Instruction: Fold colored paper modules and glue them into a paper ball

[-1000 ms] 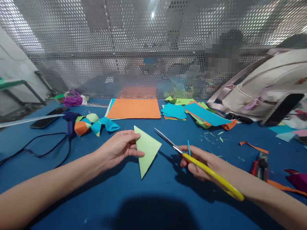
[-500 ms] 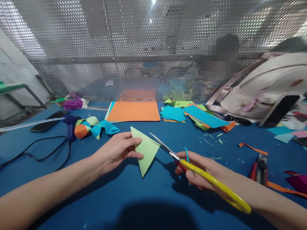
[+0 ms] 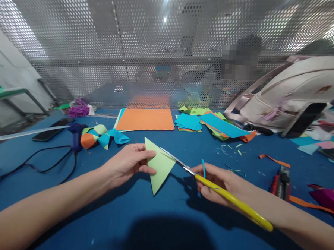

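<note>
My left hand pinches a light green paper triangle by its left side, above the blue table. Yellow-handled scissors are held in my right hand, with the blades lying at the triangle's upper right edge. The blades look nearly closed. A thin blue strip stands up by the fingers of my right hand. Behind my left hand, folded paper pieces in orange, green and blue sit on the table beside a dark blue glue gun.
Orange sheets and cut blue and green papers lie at the back against a perforated metal screen. A red cutter, a backpack and a leaning phone are at the right. Black cable runs at the left.
The scissor blades have come closer together and now overlap the triangle's upper right edge. The triangle has shifted slightly to the right.
</note>
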{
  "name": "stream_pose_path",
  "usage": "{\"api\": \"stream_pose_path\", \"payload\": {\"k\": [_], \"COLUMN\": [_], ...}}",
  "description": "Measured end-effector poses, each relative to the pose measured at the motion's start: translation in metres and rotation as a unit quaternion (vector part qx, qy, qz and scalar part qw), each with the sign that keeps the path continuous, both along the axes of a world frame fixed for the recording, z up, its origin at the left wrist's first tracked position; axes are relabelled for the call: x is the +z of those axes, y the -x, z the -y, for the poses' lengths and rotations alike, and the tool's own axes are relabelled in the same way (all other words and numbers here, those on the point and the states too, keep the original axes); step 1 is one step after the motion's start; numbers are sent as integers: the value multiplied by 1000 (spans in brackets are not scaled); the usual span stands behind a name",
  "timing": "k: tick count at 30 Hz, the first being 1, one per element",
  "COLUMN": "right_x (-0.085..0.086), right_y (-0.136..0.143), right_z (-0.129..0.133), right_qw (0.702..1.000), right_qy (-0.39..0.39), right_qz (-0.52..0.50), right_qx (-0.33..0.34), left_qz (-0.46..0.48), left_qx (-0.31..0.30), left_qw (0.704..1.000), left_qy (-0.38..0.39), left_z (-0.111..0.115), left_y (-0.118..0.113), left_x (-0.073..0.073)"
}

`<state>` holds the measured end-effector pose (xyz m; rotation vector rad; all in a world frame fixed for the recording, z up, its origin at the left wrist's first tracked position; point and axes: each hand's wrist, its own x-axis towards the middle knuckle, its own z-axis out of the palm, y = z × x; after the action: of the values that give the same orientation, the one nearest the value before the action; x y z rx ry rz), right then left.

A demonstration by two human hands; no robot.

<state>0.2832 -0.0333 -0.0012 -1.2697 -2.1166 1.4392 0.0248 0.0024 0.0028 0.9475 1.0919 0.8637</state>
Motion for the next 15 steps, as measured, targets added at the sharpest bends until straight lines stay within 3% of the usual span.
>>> {"api": "stream_pose_path", "payload": {"k": [15], "right_x": [-7], "right_y": [-2], "right_z": [-4], "right_qw": [1000], "right_qy": [-6], "right_qz": [4], "right_qx": [6], "left_qz": [4], "left_qx": [-4], "left_qw": [1000], "left_qy": [5], "left_z": [1], "left_y": [-2], "left_x": [0]}}
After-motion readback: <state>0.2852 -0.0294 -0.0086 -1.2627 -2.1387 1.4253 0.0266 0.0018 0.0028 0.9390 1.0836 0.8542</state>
